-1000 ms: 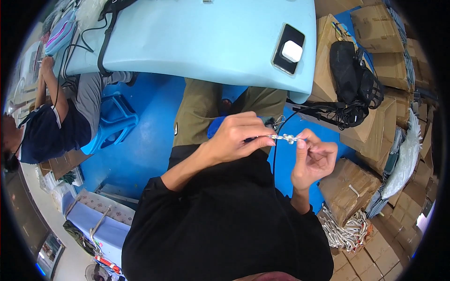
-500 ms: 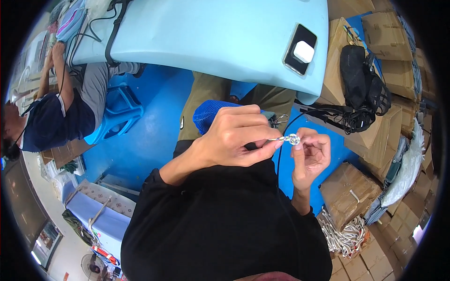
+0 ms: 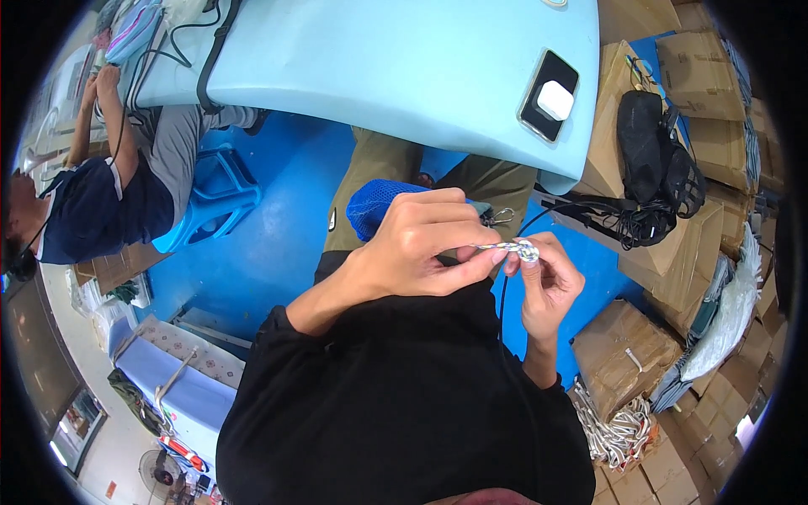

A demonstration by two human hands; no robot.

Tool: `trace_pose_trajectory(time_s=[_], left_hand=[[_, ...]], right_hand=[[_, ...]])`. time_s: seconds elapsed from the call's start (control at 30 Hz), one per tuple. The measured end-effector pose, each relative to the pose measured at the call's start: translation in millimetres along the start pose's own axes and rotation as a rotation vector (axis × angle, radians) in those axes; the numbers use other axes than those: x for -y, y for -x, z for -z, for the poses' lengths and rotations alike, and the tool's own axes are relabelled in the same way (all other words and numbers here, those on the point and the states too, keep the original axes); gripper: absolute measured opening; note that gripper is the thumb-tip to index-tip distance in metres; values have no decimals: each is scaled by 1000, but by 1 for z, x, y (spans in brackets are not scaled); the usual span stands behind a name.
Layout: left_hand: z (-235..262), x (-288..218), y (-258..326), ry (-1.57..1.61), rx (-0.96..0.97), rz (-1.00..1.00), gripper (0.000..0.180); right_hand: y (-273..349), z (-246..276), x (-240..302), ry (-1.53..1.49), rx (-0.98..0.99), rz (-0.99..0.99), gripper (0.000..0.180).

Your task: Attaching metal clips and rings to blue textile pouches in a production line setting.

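Note:
A short patterned cord (image 3: 527, 250), pale with dark and yellow flecks and knotted or looped at one end, stretches between my two hands. My left hand (image 3: 425, 248) pinches its thin end between thumb and fingertips. The thumb and fingers of my right hand (image 3: 551, 284) are closed on the knotted end. Behind my left hand, a blue mesh pouch (image 3: 370, 208) rests on my lap, partly hidden by the knuckles. A small metal clip (image 3: 502, 216) shows just above the cord. A thin black cable (image 3: 503, 307) runs down past my right fingertips.
Ahead is a light blue table (image 3: 379, 76) with a phone (image 3: 543, 118) under a white case (image 3: 555, 100). Black mesh bags (image 3: 644, 156) lie on cartons at right, near a bundle of white cords (image 3: 623, 433). At left, a person (image 3: 105, 198) sits near a blue stool (image 3: 215, 198).
My right hand has shifted slightly left, closer to my left hand, and its fingers cover more of the knotted end. The whole view has tilted a little.

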State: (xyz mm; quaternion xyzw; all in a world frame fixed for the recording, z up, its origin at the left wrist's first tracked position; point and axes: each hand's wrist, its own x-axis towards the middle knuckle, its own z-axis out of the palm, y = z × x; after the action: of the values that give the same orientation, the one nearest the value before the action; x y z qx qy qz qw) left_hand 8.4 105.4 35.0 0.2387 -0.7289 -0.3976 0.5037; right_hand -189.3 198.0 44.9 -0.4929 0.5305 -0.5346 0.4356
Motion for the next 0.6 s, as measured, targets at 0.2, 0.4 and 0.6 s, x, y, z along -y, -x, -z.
trace_pose_trajectory(time_s=[0.2, 0.4, 0.6], left_hand=[[13, 3, 7, -28, 85, 19, 10], [32, 9, 9, -68, 139, 55, 7], [30, 4, 12, -84, 119, 127, 6]], right_hand=[[-2, -3, 4, 82, 21, 5, 13], [-2, -6, -7, 356, 73, 171, 13], [1, -7, -13, 328, 31, 81, 12]])
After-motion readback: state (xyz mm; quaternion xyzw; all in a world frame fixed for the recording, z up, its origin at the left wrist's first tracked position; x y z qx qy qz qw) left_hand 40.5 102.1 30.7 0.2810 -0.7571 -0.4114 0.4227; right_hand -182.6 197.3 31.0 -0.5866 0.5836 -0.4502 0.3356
